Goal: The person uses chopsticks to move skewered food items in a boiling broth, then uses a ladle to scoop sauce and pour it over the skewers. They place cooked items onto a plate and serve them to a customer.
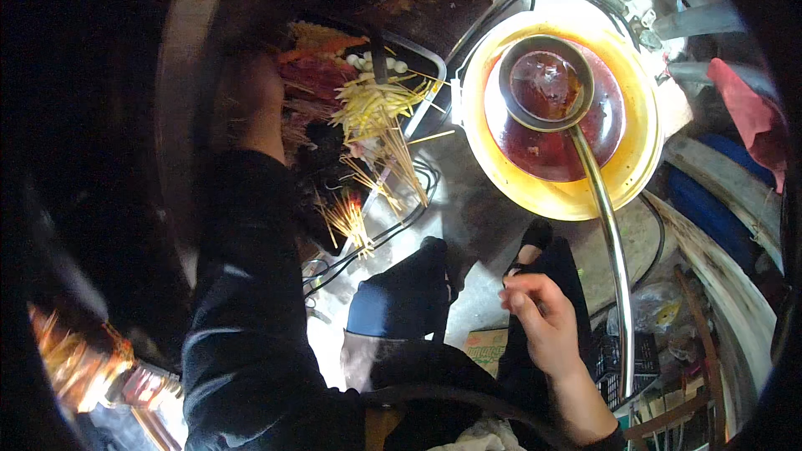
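My left hand (260, 91) reaches over the left part of a tray (432, 69) of skewered food; deep shadow hides its fingers. Beside it lie dark reddish skewers (313, 78) and a bunch of pale yellow strips on sticks (369, 103). Small white balls on a skewer (376, 62) are behind these. In front of my lap, my right hand (542, 319) is raised with fingers curled in and thumb against them, and nothing shows in it. A wide pot (564, 197) of dark red liquid stands ahead, its long-handled ladle (604, 213) dipping in, untouched by either hand.
Bare stick ends (354, 225) jut over the tray's near edge. Black cables (413, 213) run along the floor beside it. A black plastic crate (639, 357) and weathered beams (720, 263) stand at right. More skewers (81, 363) glow at lower left.
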The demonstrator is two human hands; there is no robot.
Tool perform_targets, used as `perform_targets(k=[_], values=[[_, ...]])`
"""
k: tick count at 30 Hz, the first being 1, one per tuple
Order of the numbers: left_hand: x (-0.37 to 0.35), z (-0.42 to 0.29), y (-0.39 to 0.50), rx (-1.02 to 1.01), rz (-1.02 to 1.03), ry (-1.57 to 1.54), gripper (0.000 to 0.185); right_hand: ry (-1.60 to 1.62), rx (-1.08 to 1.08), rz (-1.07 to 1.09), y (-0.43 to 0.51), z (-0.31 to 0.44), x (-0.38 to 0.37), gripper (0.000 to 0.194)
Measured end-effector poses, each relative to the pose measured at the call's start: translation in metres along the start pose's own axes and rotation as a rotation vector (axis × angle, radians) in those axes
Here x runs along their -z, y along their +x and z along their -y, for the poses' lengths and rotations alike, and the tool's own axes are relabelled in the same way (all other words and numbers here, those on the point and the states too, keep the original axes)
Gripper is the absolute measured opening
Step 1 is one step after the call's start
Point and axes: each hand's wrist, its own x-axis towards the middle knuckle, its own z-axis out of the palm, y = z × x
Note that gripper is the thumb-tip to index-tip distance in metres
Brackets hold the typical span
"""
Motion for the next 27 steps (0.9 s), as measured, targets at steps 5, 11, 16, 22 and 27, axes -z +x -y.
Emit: perform_targets(k=[5,11,16,22,27], values=[[0.011,0.013,-0.107,0.278,0.140,-0.567,0.035,-0.058,-0.003,-0.036,0.021,-0.035,-0.004,0.022],[0.102,-0.004,-0.260,0.535,0.233,-1.137,0.027,-0.326,0.152,-0.226,0.012,-0.055,-0.012,0.018],[0.269,0.000,-0.399,0.421,0.295,-1.673,0.023,-0.320,0.133,-0.079,-0.079,-0.013,-0.026,0.021],[0.448,0.117,-0.469,0.166,0.778,-1.973,0.014,-0.200,-0.057,0.213,-0.208,0.111,-0.049,0.028],[0.518,0.211,-0.464,-0.037,0.728,-2.407,0.012,-0.177,-0.012,0.324,-0.273,0.206,-0.125,0.032]])
